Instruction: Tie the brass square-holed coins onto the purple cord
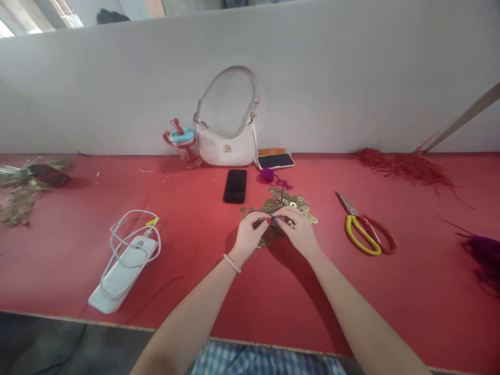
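Note:
My left hand (249, 235) and my right hand (300, 229) meet over a pile of brass-coloured coins with holes (303, 204). The fingertips of both are pinched together on purple yarn, of which only a little shows between them. From there a strand leads back to a small purple yarn ball (267, 175) behind the coins. Whether a coin is also between my fingers is hidden. A pale beaded bracelet (233, 263) circles my left wrist.
Scissors (361, 226) with one yellow and one red handle lie right of my hands. A black phone (235, 186), white handbag (226, 148), lidded cup (187, 148) and second phone (275, 161) are behind. At left lies a white power strip (123, 273) with its cable.

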Motion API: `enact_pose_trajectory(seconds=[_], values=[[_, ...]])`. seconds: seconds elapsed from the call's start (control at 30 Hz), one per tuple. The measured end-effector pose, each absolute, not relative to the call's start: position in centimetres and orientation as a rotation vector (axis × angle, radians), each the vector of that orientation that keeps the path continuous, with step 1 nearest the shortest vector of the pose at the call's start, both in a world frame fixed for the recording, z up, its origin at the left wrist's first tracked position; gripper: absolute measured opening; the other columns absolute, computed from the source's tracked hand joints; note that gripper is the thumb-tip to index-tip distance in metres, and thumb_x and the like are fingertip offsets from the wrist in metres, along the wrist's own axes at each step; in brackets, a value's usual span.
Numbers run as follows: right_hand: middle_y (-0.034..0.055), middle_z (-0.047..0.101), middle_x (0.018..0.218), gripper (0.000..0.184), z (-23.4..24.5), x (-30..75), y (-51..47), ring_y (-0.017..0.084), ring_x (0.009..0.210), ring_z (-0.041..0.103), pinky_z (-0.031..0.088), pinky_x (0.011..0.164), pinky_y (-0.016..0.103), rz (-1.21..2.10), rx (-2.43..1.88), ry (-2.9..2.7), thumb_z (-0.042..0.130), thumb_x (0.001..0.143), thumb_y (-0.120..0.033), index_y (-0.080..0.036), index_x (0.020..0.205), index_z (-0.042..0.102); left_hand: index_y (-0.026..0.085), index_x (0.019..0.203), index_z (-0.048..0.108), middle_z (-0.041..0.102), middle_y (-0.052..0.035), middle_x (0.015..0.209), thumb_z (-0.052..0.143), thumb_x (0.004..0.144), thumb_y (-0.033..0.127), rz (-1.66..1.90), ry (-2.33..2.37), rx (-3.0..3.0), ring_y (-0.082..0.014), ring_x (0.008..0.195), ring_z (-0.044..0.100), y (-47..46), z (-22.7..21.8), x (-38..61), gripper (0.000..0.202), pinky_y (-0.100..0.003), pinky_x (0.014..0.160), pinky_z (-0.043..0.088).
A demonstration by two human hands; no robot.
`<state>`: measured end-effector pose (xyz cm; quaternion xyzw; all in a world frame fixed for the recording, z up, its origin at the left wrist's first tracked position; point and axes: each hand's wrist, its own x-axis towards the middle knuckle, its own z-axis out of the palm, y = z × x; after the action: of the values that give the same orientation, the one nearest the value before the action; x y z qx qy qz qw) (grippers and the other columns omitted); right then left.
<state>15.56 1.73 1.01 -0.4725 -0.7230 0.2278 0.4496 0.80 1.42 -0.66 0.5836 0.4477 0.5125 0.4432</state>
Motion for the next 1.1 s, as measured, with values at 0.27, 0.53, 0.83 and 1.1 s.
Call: enact_pose_trajectory(seconds=[0.27, 0.53, 0.83, 1.1], values=[[0.0051, 0.061, 0.083, 0.014, 0.7, 15.8, 1.9, 0.019, 0.081, 0.057, 0.047, 0.070, 0.033, 0.530, -1.184, -1.799, 0.047, 0.080, -0.017, -0.021, 0.080, 0.061, 0.013, 0.085, 0.064, 0.069, -0.0083, 0.080, 0.053, 0.077, 0.023, 1.174, 1.102, 1.350, -0.0163, 0.075, 0.064, 1.2, -0.6, 1.1, 0.018, -0.028, 0.073, 0.050], [0.0055, 0.060, 0.083, 0.013, 0.6, 15.7, 2.0, 0.018, 0.080, 0.056, 0.045, 0.067, 0.030, 0.521, -1.192, -1.800, 0.044, 0.080, -0.015, -0.020, 0.079, 0.056, 0.014, 0.087, 0.065, 0.069, -0.0061, 0.078, 0.050, 0.078, 0.027, 1.020, 1.094, 1.416, -0.0130, 0.064, 0.061, 0.8, -0.2, 0.9, 0.021, -0.022, 0.058, 0.049], [0.0040, 0.059, 0.081, 0.013, 0.3, 16.0, 2.3, 0.018, 0.075, 0.055, 0.044, 0.062, 0.029, 0.542, -1.240, -1.744, 0.045, 0.078, -0.014, -0.020, 0.081, 0.056, 0.016, 0.082, 0.067, 0.067, -0.0041, 0.076, 0.050, 0.079, 0.024, 0.940, 0.965, 1.647, -0.0111, 0.060, 0.057, 0.1, 0.6, 0.7, 0.019, -0.019, 0.053, 0.047], [0.0043, 0.059, 0.079, 0.013, 0.4, 16.0, 2.2, 0.018, 0.074, 0.055, 0.044, 0.061, 0.029, 0.523, -1.240, -1.770, 0.045, 0.077, -0.013, -0.020, 0.079, 0.056, 0.016, 0.081, 0.066, 0.066, -0.0051, 0.077, 0.051, 0.077, 0.020, 1.014, 0.947, 1.673, -0.0130, 0.067, 0.059, 0.0, 0.6, 0.8, 0.015, -0.021, 0.059, 0.048]])
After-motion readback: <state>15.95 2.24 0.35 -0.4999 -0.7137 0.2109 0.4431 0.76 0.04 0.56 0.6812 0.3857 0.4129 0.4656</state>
